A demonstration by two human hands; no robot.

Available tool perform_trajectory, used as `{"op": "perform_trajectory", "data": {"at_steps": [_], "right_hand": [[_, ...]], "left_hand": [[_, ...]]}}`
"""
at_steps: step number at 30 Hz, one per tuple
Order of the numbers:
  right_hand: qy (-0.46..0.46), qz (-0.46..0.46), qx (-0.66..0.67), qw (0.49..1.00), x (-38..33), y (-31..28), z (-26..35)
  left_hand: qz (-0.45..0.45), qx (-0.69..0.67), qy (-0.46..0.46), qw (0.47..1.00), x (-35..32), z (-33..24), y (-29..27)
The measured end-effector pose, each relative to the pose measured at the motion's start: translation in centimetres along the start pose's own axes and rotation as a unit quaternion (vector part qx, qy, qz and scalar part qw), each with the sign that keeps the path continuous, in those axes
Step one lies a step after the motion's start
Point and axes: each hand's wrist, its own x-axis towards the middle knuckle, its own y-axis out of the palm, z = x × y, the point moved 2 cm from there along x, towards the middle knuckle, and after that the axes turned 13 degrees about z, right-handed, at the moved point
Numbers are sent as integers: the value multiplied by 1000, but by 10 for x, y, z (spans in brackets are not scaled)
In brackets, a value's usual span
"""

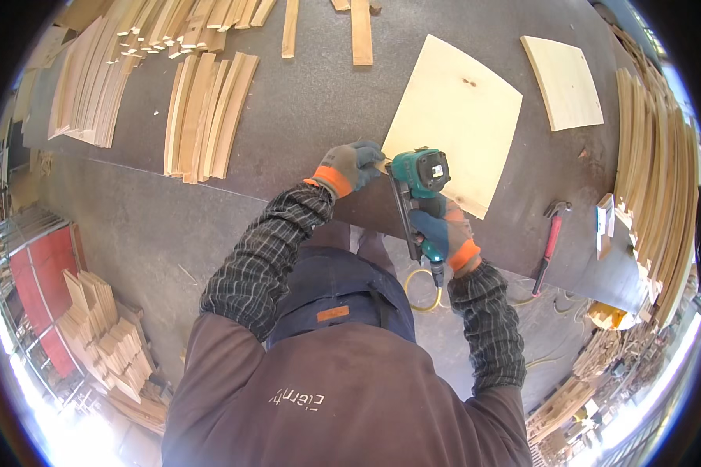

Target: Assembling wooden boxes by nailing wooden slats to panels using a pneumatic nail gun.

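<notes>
A square, pale wooden panel (463, 109) lies on the dark worktable, close to its front edge. My right hand (450, 233), in a grey and orange work glove, is wrapped round the grip of a teal and black pneumatic nail gun (419, 173). The gun's head sits over the panel's near left part, and its long black magazine points back toward me. At the panel's near left corner, my gloved left hand (349, 169) has its fingers closed on the edge, beside the gun's nose. The gun hides part of that edge and the contact point.
Wooden strips (210, 117) lie in bundles at the left and far left. A smaller panel (565, 82) rests at the far right. A red-handled hammer (550, 243) lies near the right front edge, beside stacked slats (658, 187). A yellow air hose (422, 307) hangs below the gun.
</notes>
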Motion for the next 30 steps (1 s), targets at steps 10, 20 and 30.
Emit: {"op": "perform_trajectory", "data": {"at_steps": [10,20,30], "right_hand": [[30,-71,-25,997,-24,-19,-12],[-17,-107,77,991,-72,-66,-52],[-21,-147,97,984,-113,-105,-83]], "left_hand": [[-11,-58,-62,996,-3,-3,1],[-41,-60,-44,996,2,-5,7],[-52,-73,-27,996,4,0,15]]}}
